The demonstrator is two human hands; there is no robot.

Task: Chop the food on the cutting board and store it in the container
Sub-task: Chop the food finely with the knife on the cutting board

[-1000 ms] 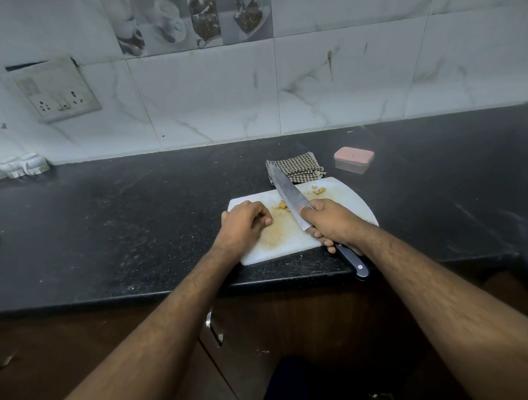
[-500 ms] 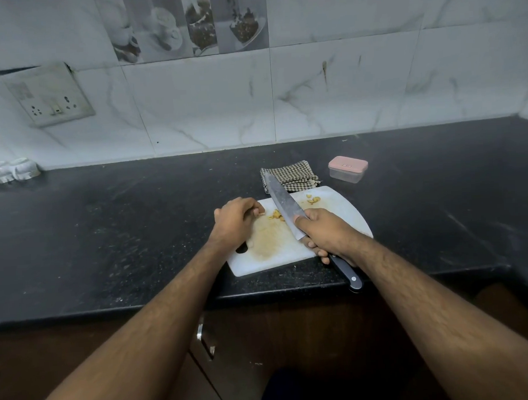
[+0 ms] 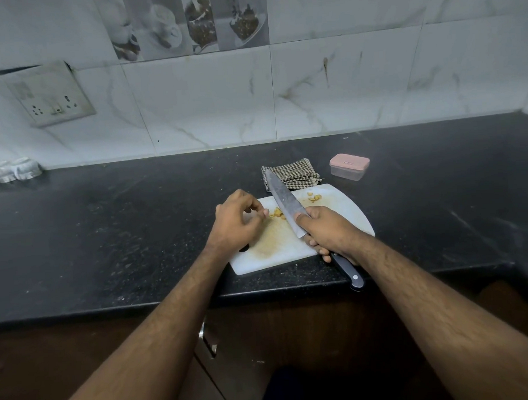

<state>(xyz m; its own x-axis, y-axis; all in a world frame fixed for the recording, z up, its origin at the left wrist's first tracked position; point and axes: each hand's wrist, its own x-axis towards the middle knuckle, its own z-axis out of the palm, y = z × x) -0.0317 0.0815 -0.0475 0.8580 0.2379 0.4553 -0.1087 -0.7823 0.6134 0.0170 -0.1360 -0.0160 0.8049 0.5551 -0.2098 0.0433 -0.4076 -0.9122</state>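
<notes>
Fingers of my left hand (image 3: 238,221) curl loosely, tips touching the small yellowish chopped food pieces (image 3: 277,212) on the stained white plastic cutting board (image 3: 340,206); I cannot tell whether they pinch any. Just right, the long steel chef's knife (image 3: 283,202) angles over the pile, my right hand (image 3: 326,230) wrapped round its handle, thumb on the blade. Further right and far, the clear container with pink lid (image 3: 349,166) sits closed. Risk, I judge: fingertips so close could get nicked on the next cut.
</notes>
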